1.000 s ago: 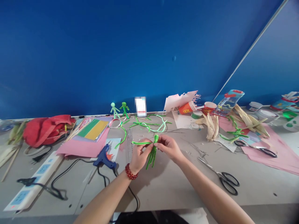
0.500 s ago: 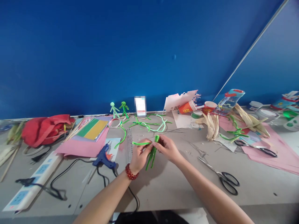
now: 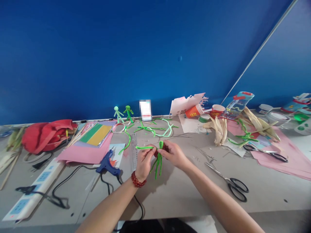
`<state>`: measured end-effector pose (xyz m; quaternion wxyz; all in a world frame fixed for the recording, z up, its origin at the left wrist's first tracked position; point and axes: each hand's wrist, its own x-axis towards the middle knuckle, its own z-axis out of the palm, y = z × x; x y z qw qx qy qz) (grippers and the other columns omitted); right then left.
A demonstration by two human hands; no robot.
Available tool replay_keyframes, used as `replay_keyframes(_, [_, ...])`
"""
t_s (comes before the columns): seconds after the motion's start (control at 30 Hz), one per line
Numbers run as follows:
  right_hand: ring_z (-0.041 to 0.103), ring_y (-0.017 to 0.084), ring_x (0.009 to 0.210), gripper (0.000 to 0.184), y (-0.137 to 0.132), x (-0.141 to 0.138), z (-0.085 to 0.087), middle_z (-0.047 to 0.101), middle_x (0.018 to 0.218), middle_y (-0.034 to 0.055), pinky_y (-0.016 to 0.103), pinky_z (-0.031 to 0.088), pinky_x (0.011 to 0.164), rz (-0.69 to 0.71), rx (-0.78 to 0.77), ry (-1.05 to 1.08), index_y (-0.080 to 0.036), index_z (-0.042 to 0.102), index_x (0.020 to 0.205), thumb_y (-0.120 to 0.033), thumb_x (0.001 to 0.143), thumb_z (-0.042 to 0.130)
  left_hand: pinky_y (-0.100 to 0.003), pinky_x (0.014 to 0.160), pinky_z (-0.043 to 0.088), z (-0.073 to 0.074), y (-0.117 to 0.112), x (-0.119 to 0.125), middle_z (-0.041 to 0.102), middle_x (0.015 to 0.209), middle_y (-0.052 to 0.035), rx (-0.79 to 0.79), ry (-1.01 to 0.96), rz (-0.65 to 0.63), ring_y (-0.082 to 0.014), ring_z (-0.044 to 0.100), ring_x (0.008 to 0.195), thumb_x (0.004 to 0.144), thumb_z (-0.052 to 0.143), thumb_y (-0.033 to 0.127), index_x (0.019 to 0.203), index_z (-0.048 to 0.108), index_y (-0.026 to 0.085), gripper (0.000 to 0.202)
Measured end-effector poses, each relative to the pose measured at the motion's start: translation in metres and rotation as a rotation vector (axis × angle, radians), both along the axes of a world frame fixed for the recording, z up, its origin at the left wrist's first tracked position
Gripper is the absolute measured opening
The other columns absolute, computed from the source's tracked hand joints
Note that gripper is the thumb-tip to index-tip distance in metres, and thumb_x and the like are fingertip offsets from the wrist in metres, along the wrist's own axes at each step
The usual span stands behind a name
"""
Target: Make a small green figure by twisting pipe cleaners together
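A bright green pipe-cleaner figure, with a looped top and several dangling strands, is pinched at its upper part by my right hand. My left hand, with a red bead bracelet at the wrist, pinches a green pipe cleaner that sticks out to the left. My fingertips hide where this strand meets the figure. Just left of my left hand lies a clear ruler. Two finished-looking pipe-cleaner figures, one pale and one darker green, lean at the wall.
Black-handled scissors lie right of my forearm, a second pair on pink paper. A blue glue gun with its cord and a power strip sit left. Loose pipe cleaners, a phone and paper cups stand behind.
My left hand's fingertips have drawn slightly away from the right ones. The figure's hanging strands have swung and spread, and its looped top has shifted a little left.
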<state>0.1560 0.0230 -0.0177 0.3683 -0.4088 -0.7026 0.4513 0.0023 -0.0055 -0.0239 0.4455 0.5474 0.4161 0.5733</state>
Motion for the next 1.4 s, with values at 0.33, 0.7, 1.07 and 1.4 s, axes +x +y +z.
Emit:
replay_keyframes(0.33, [0.039, 0.01, 0.052, 0.026, -0.002, 0.0, 0.002, 0.043, 0.058, -0.0057, 0.022, 0.029, 0.05, -0.01, 0.013, -0.011, -0.021, 0.041, 0.069, -0.035, 0.085, 0.056, -0.027, 0.065, 0.038, -0.004, 0.0, -0.001, 0.048, 0.062, 0.0006, 0.012, -0.008, -0.017, -0.0141, 0.047, 0.063, 0.089, 0.054, 0.031, 0.059, 0.052, 0.018, 0.033])
replay_keyframes(0.7, [0.04, 0.011, 0.055, 0.025, 0.0, -0.004, -0.001, 0.043, 0.06, -0.0065, 0.022, 0.028, 0.051, -0.115, 0.065, -0.102, -0.022, 0.041, 0.073, -0.031, 0.078, 0.063, -0.025, 0.069, 0.048, -0.021, 0.006, 0.003, 0.06, 0.077, -0.0009, -0.141, -0.203, -0.025, -0.0141, 0.058, 0.073, 0.086, 0.061, 0.04, 0.082, 0.061, 0.018, 0.023])
replay_keyframes(1.07, [0.053, 0.013, 0.063, 0.016, 0.0, 0.003, 0.005, 0.057, 0.072, -0.0035, 0.022, 0.039, 0.057, 0.024, 0.102, 0.01, -0.02, 0.052, 0.088, -0.019, 0.075, 0.062, -0.019, 0.06, 0.048, -0.005, 0.004, 0.005, 0.056, 0.07, 0.0039, -0.22, -0.356, -0.106, -0.008, 0.056, 0.062, 0.075, 0.076, 0.031, 0.077, 0.056, 0.017, 0.024])
replay_keyframes(1.4, [0.058, 0.013, 0.067, 0.01, 0.001, 0.007, 0.007, 0.067, 0.072, -0.0008, 0.021, 0.039, 0.062, 0.015, 0.163, -0.004, -0.018, 0.063, 0.075, -0.011, 0.079, 0.058, -0.022, 0.055, 0.048, -0.002, 0.009, -0.001, 0.065, 0.069, 0.0009, -0.432, -0.452, -0.144, -0.0092, 0.059, 0.054, 0.067, 0.081, 0.037, 0.079, 0.062, 0.015, 0.031])
